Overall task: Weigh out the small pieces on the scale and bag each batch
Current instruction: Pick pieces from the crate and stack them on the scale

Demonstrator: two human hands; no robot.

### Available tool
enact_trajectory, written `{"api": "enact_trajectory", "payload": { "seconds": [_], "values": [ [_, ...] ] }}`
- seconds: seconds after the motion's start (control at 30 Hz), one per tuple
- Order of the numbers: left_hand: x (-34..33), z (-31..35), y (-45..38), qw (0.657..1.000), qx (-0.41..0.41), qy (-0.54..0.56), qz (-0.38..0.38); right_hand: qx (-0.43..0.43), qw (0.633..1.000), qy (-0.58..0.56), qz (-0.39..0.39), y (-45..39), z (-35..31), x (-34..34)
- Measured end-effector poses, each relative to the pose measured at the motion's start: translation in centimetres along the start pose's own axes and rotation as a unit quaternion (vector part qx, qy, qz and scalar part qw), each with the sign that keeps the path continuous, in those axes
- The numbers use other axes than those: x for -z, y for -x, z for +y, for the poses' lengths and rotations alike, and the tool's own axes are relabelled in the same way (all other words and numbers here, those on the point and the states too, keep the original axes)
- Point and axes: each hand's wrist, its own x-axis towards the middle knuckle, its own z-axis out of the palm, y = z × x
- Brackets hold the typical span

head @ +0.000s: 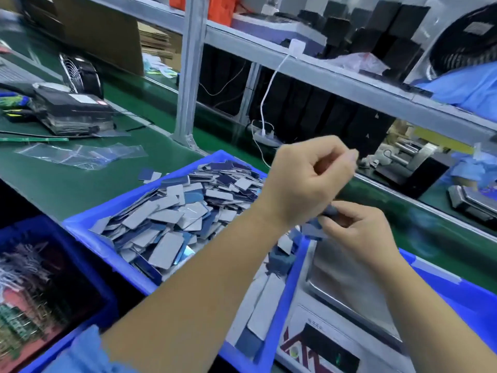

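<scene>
while blue bin (pixel 88 224) holds grey pieces (pixel 172 211) | right hand (pixel 357 230) fingers pinch pieces | left hand (pixel 304 181) curled, contents unclear

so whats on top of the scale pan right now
The visible part of the scale pan looks bare metal. Its far left corner is hidden by the right hand, which pinches a few blue-grey pieces over it, so that corner cannot be checked.
</scene>
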Motion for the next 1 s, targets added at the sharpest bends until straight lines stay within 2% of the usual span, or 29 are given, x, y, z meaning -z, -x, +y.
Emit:
{"api": "enact_trajectory", "payload": {
  "seconds": [0.07,0.13,0.2,0.27,0.37,0.47,0.57,0.63,0.77,1.0],
  "values": [
    [0.8,-0.9,-0.5,0.994,0.096,-0.056,-0.017,-0.018,1.000,0.011,-0.004,1.2,0.4,2.1],
    [0.9,-1.9,-0.9,0.974,0.158,-0.141,-0.076,-0.018,0.999,0.030,-0.009,2.9,1.7,4.3],
    [0.1,-3.1,-0.5,0.938,0.208,-0.229,-0.154,-0.010,0.997,0.081,0.006,4.5,3.0,6.1],
    [0.1,-4.2,-0.3,0.905,0.244,-0.296,-0.184,0.033,0.983,0.178,0.024,5.6,4.0,6.8],
    [0.2,-5.6,0.0,0.843,0.274,-0.398,-0.235,0.124,0.945,0.299,-0.033,7.0,4.7,6.8],
    [0.2,-7.0,0.6,0.778,0.285,-0.465,-0.312,0.125,0.947,0.285,-0.082,7.6,5.4,6.3],
    [0.2,-7.8,1.0,0.703,0.309,-0.480,-0.424,0.102,0.962,0.236,-0.088,7.8,6.1,6.3],
    [0.1,-7.8,1.2,0.666,0.310,-0.481,-0.478,0.065,0.973,0.189,-0.113,8.0,6.1,6.8],
    [-0.4,-7.7,1.5,0.636,0.301,-0.483,-0.522,0.051,0.978,0.153,-0.135,8.3,5.9,7.2],
    [-0.9,-7.7,2.8,0.654,0.293,-0.478,-0.507,0.028,0.996,0.078,-0.014,8.3,6.0,7.2]
  ]
}}
